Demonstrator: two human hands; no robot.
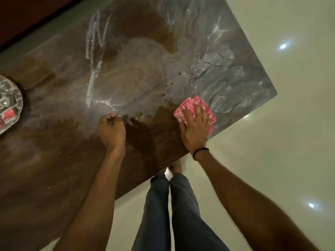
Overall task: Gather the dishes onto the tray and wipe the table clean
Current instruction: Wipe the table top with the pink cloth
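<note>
two bare hands rest on a glossy marble-patterned tabletop [137, 66], brown and grey with pale veins, seen from above by someone standing at its near edge. the right hand [194, 126] lies flat with fingers spread, palm pressing down on a folded pink and white cloth [192, 107]; it presses the cloth rather than gripping it. the cloth sits close to the near edge of the tabletop, not far from the right corner. a thin dark band [199, 153] circles the right wrist. the left hand [111, 129] is curled into a loose fist, knuckles resting on the tabletop near the near edge, well apart from the cloth; i cannot tell whether anything is inside the fist. a wet sheen and small droplets spread across the middle of the tabletop, beyond both hands, and a darker brown patch lies between the two hands. at the far left edge of the view, a round tray [19, 98] with a patterned rim is partly cut off; it holds shiny items and something red, too blurred to name. below the near edge of the tabletop, the person's legs in dark blue trousers [174, 205] stand on a pale, shiny floor [272, 160] that reflects small points of light.
</note>
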